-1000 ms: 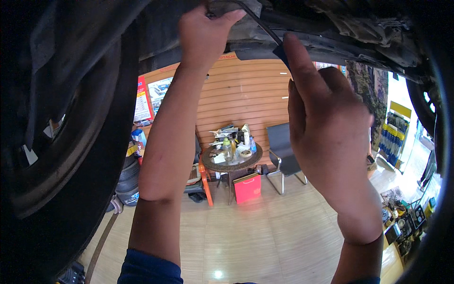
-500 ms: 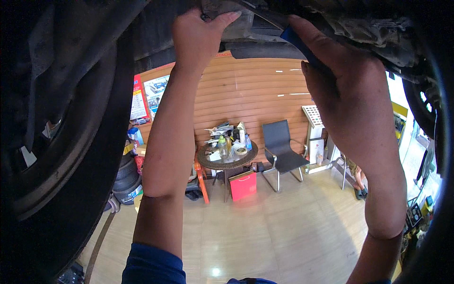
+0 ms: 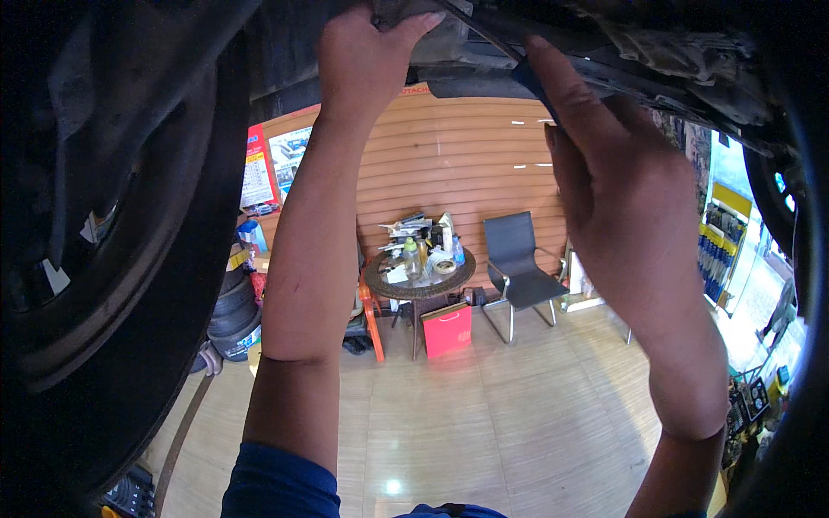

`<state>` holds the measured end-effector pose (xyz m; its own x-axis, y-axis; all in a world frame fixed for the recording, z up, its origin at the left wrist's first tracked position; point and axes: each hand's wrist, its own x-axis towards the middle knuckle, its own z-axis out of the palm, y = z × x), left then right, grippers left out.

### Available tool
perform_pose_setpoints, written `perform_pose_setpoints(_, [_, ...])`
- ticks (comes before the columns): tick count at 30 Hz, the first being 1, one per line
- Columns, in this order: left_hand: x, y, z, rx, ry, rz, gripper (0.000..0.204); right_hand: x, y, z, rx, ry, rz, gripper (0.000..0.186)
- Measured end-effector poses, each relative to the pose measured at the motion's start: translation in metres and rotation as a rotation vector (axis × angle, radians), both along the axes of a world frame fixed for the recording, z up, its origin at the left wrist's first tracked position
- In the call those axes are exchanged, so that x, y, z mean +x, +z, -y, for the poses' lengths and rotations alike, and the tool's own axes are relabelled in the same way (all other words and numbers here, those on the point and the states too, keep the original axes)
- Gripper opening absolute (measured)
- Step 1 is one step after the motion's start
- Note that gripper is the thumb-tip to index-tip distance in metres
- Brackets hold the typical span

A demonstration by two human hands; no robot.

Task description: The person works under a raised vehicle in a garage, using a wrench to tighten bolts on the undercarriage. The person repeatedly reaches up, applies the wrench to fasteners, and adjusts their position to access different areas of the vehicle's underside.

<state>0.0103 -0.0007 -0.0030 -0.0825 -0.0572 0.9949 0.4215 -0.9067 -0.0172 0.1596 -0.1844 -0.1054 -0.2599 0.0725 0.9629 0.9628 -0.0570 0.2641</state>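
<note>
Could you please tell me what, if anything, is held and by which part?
The right hand grips a thin-shafted tool by its blue handle; whether the left hand holds anything cannot be told.

A slatted orange-brown wall (image 3: 475, 164) bears a red-and-white poster (image 3: 256, 173) at its left. Before it stand a round dark-rimmed table (image 3: 419, 293) and, to the right, a dark metal-legged armchair (image 3: 518, 242). Pale floor tiles (image 3: 432, 406) reflect a bright light spot (image 3: 393, 486); daylight (image 3: 747, 341) fills the far right.
</note>
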Motion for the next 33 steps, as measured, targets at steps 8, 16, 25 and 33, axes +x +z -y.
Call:
perform_pose_setpoints(8, [0.010,-0.003,0.011,0.071,-0.110,0.066,0.025,0.002,0.013,-0.003,-0.041,0.125,0.026,0.053])
perform_pose_setpoints(16, [0.005,0.000,-0.011,0.108,0.004,0.053,0.039,0.011,0.042,0.021,-0.094,0.162,0.158,0.049])
perform_pose_setpoints(25, [0.006,-0.003,-0.007,0.072,0.015,0.066,0.040,0.029,0.059,0.030,-0.168,0.148,0.271,0.051])
perform_pose_setpoints(33, [0.031,0.002,-0.011,0.116,0.028,0.110,0.039,0.007,0.031,0.049,-0.097,-0.150,0.139,0.052])
